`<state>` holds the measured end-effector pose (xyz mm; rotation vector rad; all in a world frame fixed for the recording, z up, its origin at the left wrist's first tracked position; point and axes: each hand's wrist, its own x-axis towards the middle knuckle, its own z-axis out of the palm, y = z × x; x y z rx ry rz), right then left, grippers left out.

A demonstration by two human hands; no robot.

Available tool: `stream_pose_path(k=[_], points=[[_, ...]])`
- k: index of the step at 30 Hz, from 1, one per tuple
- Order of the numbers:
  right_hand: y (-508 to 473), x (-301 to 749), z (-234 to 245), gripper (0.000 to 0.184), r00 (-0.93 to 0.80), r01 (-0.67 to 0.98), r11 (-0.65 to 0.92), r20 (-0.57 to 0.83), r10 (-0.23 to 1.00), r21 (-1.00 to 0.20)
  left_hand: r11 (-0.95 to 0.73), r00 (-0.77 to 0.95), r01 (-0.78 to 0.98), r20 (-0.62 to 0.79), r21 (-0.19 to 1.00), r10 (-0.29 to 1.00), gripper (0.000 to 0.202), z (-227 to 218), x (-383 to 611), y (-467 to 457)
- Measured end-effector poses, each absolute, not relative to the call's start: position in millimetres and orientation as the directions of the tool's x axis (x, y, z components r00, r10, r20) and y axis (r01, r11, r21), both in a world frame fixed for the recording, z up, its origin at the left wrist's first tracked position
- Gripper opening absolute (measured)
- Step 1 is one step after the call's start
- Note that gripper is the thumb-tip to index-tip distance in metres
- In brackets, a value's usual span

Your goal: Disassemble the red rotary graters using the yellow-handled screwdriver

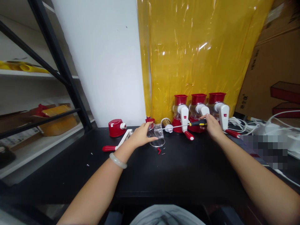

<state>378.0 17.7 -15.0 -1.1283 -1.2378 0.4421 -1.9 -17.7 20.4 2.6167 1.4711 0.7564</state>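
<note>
My left hand (140, 136) grips a clear plastic housing (156, 135) with a red top that rests on the black table (178, 175). My right hand (212, 125) is closed on the black-and-yellow handle of a screwdriver (187, 125). The screwdriver's shaft points left toward a metal drum piece (167, 124) beside the clear housing. Small red bits (159, 151) lie on the table just in front of the housing.
Three assembled red-and-white hand-crank grinders (199, 112) stand in a row against a yellow plastic sheet (199, 47). A red base (115, 127) and a white crank with red handle (117, 145) lie at the left. White cables (248, 125) and cardboard boxes (274, 68) fill the right; a metal shelf (35, 125) stands left.
</note>
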Motion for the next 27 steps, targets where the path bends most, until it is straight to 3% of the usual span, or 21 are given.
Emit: stream_pose_path(k=[7, 15, 22, 27], points=[[25, 377, -19, 0.042, 0.377, 0.142, 0.476, 0.492, 0.784, -0.868, -0.539, 0.427, 0.798, 0.378, 0.269, 0.821, 0.085, 22, -1, -19], [14, 367, -10, 0.041, 0.282, -0.25, 0.448, 0.378, 0.882, -0.859, -0.567, 0.442, 0.774, 0.401, 0.281, 0.803, 0.084, 20, -3, -17], [3, 363, -2, 0.038, 0.194, -0.345, 0.404, 0.356, 0.914, -0.847, -0.553, 0.43, 0.783, 0.394, 0.286, 0.812, 0.084, 23, 0, -21], [7, 363, -4, 0.035, 0.247, -0.286, 0.414, 0.351, 0.903, -0.864, -0.549, 0.428, 0.789, 0.394, 0.276, 0.813, 0.086, 22, -1, -20]])
